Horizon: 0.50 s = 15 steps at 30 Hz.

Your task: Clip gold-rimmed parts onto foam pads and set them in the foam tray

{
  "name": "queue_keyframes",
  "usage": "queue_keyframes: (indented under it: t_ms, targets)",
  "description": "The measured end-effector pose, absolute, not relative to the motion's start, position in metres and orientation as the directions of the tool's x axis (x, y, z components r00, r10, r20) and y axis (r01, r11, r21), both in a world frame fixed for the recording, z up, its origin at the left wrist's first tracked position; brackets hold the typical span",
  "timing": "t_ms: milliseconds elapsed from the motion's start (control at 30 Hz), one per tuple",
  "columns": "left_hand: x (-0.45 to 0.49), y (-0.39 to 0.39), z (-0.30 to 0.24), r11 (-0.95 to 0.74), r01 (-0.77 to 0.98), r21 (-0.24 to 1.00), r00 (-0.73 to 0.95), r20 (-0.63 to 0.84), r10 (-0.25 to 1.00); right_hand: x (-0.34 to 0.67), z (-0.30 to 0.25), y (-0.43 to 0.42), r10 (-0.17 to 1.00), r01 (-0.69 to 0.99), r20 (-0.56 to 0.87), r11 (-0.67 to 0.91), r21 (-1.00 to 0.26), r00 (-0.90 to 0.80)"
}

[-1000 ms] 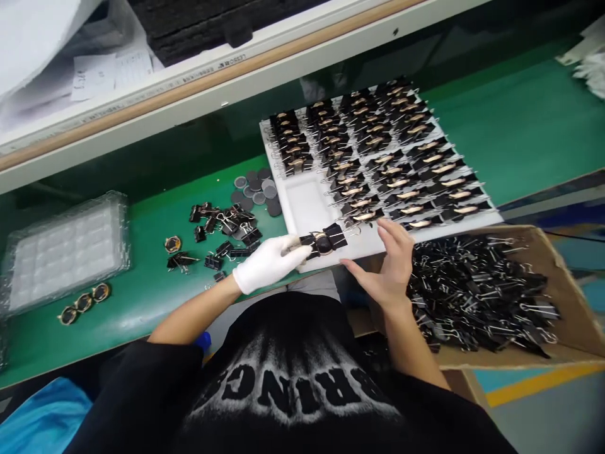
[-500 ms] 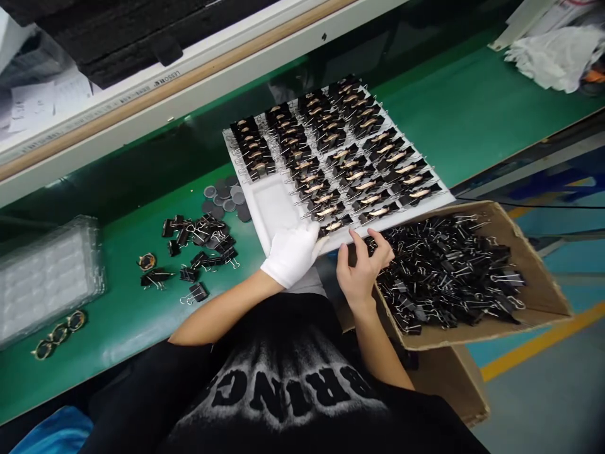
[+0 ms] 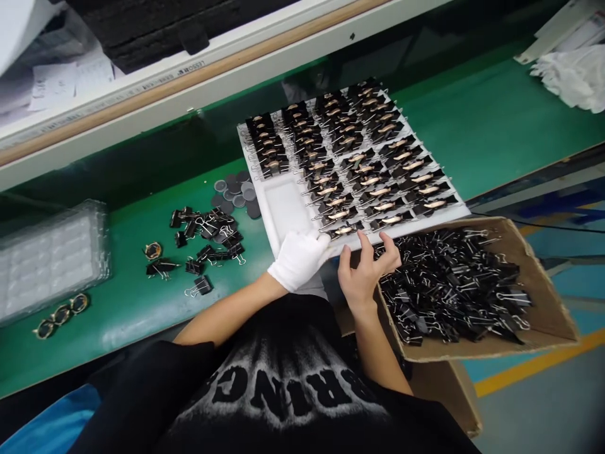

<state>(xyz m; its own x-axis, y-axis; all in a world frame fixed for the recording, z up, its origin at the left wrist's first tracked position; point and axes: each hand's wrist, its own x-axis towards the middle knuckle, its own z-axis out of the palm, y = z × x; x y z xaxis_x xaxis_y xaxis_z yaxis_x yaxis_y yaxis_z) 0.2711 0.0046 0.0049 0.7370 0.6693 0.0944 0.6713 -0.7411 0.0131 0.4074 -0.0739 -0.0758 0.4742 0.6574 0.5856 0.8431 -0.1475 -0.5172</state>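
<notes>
A white tray (image 3: 286, 203) lies tilted across the bench and holds rows of black binder clips (image 3: 347, 170), each clamped on a small gold-edged piece. My left hand (image 3: 300, 260), in a white glove, is closed on the tray's near edge, close to its bare front-left recess. Its fingertips are partly hidden. My bare right hand (image 3: 366, 272) is at the same edge, further right. Its fingers are bent and apart, with nothing seen between them, and the fingertips are close to or touching the rim.
A cardboard box (image 3: 551, 315) full of loose binder clips stands at the right. Left of the tray lie more clips (image 3: 208, 224), grey discs (image 3: 236, 189) and several round gold-rimmed pieces (image 3: 61, 314). Clear plastic trays (image 3: 51, 258) are stacked at far left. White gloves (image 3: 574, 75) lie at far right.
The view has turned slightly, so the bench and tray appear shifted to the right. Both hands stay at the tray's near edge with little change in pose.
</notes>
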Motion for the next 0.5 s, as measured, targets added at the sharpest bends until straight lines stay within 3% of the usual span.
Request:
queue_keyframes:
  t_ms: [133, 233, 367, 500]
  targets:
    - [0.221, -0.004, 0.028, -0.734, 0.669, 0.119, 0.712, 0.183, 0.678, 0.4, -0.067, -0.076, 0.611, 0.902, 0.714, -0.002, -0.431, 0.342]
    - [0.155, -0.004, 0.039, -0.635, 0.758, 0.149, 0.579, 0.296, 0.76, 0.387, -0.058, -0.078, 0.607, 0.908, 0.773, 0.196, -0.371, 0.185]
    - [0.05, -0.001, 0.04, -0.292, 0.948, 0.126, 0.184, 0.529, 0.828, 0.36, -0.041, -0.071, 0.654, 0.82, 0.753, 0.469, -0.328, -0.073]
    - [-0.05, -0.011, 0.033, 0.103, 0.984, 0.147, -0.173, 0.623, 0.763, 0.331, -0.022, -0.045, 0.691, 0.753, 0.633, 0.609, -0.25, -0.349]
